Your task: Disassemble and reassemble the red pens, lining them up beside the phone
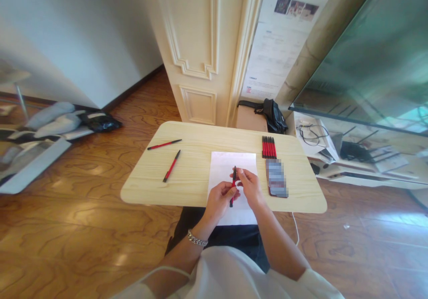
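Note:
A red pen with black ends (233, 184) is held upright over a white sheet of paper (220, 163). My left hand (220, 198) grips its lower part between thumb and fingers. Higher up, the fingers of my right hand (249, 184) close around the black tip end. The sheet hangs past the front edge of the small wooden table (194, 138). Two similar pens lie apart on the left: one red pen (164, 145) towards the back and another red pen (171, 166) nearer me.
Several red pens (269, 147) lie side by side at the table's right. Just in front of them is a phone (277, 178), its screen blurred. Beyond the table are a cream door panel (197, 45), a black bag (274, 116) and a large dark screen (374, 63).

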Demonstrator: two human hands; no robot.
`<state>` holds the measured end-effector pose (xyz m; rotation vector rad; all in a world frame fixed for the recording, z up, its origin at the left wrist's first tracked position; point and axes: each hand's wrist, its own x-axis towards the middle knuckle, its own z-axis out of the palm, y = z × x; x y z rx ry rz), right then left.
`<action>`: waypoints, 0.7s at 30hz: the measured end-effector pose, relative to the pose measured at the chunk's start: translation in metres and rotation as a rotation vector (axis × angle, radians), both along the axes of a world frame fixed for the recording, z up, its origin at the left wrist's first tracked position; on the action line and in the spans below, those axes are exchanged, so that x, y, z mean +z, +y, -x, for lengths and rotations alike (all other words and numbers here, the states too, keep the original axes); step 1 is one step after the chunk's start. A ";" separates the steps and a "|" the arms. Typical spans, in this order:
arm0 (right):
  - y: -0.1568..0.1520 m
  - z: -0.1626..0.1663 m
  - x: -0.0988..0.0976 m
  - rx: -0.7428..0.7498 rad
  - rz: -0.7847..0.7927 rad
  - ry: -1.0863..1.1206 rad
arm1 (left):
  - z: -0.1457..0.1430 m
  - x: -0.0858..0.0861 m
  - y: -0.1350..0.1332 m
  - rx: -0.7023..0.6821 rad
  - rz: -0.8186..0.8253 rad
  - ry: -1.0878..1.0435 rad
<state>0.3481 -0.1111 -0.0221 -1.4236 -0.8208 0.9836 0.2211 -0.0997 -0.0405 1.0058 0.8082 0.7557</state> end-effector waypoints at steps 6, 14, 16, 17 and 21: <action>-0.019 0.001 -0.008 -0.024 -0.044 0.009 | -0.002 0.019 0.014 0.161 -0.010 -0.144; -0.013 0.006 -0.005 -0.206 -0.187 0.737 | -0.014 0.019 0.006 0.102 -0.015 -0.158; -0.004 -0.008 -0.001 -0.263 -0.203 0.842 | -0.011 0.013 0.004 0.064 -0.042 -0.085; 0.000 -0.017 0.000 -0.271 -0.219 0.880 | -0.009 0.009 0.003 0.053 -0.043 -0.051; 0.012 -0.049 0.005 -0.217 -0.321 0.954 | 0.001 -0.004 0.005 0.060 -0.045 0.041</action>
